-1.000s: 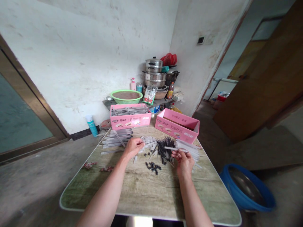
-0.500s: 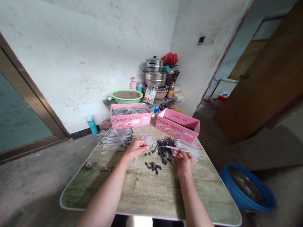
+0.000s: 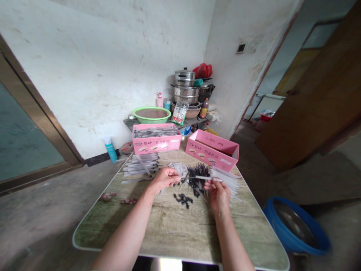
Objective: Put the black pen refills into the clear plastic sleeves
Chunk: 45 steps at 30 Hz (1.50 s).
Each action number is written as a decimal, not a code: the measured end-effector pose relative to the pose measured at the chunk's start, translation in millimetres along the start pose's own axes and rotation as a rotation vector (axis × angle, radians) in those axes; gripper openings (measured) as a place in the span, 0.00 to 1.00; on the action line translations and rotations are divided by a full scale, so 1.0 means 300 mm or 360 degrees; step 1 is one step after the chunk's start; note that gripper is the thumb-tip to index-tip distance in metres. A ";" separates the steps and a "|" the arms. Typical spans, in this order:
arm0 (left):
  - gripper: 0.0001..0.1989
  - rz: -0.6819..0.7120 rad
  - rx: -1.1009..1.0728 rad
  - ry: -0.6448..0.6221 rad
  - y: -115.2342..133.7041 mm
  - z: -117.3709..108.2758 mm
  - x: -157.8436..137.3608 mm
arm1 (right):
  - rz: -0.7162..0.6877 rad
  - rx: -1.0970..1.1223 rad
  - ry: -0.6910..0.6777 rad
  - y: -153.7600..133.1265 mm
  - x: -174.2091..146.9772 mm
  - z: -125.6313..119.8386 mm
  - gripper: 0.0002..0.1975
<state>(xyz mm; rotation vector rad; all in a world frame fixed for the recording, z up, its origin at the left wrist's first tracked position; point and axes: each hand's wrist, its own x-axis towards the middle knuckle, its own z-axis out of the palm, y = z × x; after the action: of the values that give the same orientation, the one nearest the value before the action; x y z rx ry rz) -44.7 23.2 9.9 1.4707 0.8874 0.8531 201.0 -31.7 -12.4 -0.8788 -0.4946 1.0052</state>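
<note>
Tube (image 3: 202, 177) is pinched by the right hand (image 3: 220, 192) over the black pile (image 3: 195, 186), thin stick (image 3: 188, 177) by the left hand (image 3: 164, 180) beside that pile; both are best kept in one line.

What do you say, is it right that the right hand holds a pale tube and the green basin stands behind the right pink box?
Not quite. The green basin stands behind the left pink box, not the right pink box, as the head view shows. The rest is right: the right hand holds a pale tube.
</note>
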 end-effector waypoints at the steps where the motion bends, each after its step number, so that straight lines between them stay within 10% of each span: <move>1: 0.19 -0.0013 -0.0089 -0.0042 0.001 -0.001 -0.003 | 0.0009 -0.0002 -0.0011 0.000 0.000 -0.002 0.14; 13: 0.27 -0.0084 -0.0507 -0.0371 0.023 0.068 -0.014 | 0.0333 -0.0026 -0.0620 -0.025 -0.046 0.031 0.11; 22: 0.24 0.0153 -0.0282 0.0129 -0.008 0.068 0.024 | 0.0365 0.0004 -0.0599 -0.031 -0.043 0.026 0.10; 27: 0.09 0.0269 0.0338 0.0464 -0.041 0.023 0.039 | 0.0304 0.0080 -0.0375 -0.028 -0.021 0.010 0.12; 35: 0.05 0.0221 0.1220 0.0150 -0.035 0.001 0.015 | 0.0261 0.0079 -0.0262 -0.018 -0.007 -0.001 0.12; 41: 0.04 0.0198 0.1077 0.0046 -0.051 0.004 0.013 | 0.0281 0.0055 -0.0249 -0.015 -0.011 0.005 0.13; 45: 0.06 0.0087 0.0272 0.0160 -0.035 0.030 0.018 | 0.0276 -0.0041 -0.0293 -0.018 -0.020 0.016 0.13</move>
<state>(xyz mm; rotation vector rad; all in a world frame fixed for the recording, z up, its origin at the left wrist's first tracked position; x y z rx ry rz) -34.9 24.5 -1.0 1.6169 1.0194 0.9161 197.6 -36.4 -5.0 -0.8669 -0.5950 1.2479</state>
